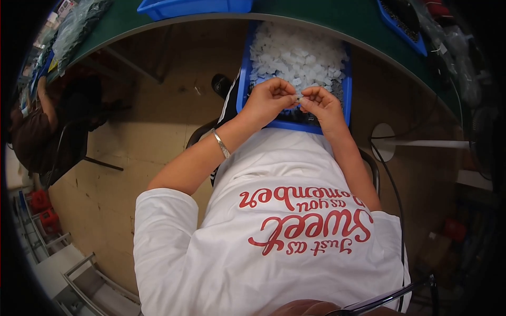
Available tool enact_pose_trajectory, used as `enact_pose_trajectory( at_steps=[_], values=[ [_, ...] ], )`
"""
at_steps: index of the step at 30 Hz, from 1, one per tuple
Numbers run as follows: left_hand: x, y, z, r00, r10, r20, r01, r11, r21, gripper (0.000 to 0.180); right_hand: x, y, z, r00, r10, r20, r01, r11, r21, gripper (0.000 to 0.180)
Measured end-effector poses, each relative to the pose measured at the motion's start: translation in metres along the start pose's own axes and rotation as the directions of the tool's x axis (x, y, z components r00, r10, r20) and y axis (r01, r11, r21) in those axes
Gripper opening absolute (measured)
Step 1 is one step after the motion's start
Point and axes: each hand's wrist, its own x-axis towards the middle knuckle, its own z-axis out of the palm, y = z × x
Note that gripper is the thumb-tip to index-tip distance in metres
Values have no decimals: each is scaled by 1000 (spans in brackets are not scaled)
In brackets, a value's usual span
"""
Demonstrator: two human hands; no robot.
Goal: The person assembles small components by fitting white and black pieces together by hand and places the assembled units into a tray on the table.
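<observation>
Over a blue tray [242,87] on my lap, both hands meet at the fingertips. My left hand [271,100] pinches with thumb and forefinger, and my right hand [324,105] pinches from the other side. Between them is a tiny dark and pale piece [299,99], too small to name and partly covered by the fingers. Beneath and beyond the hands, the tray holds a heap of small translucent white flat pieces [300,58]. Darker small pieces [305,117] lie at its near end, partly behind my hands.
A green table [124,18] curves across the far side, bearing a blue bin [195,6] and another blue tray [403,26] of dark bits. A co-worker [37,126] sits at the left. At the right stand a fan's pole [432,143] and a hanging cable [392,184].
</observation>
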Motion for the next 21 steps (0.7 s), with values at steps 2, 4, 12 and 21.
enact_pose_trajectory(
  at_steps=[2, 4, 12, 21],
  values=[
    [1, -1, -1, 999, -29, 45, 27, 998, 56, 12, 0, 1, 1, 1000, -3, -29, 4, 1000, 17, 17],
    [-1, -2, 0, 999, -37, 39, 35, 998, 47, 12, -1, 2, 0, 1000, -11, -26, 11, 1000, -1, 17],
    [0, -16, -1, 998, -52, -47, 57, 993, 105, 13, -2, 9, 11, 996, -29, -84, 19, 994, -110, 12],
    [4, -16, -3, 993, -93, -65, 94, 996, 10, 13, -3, 10, 7, 991, -99, -86, 82, 981, -178, 13]
  ],
)
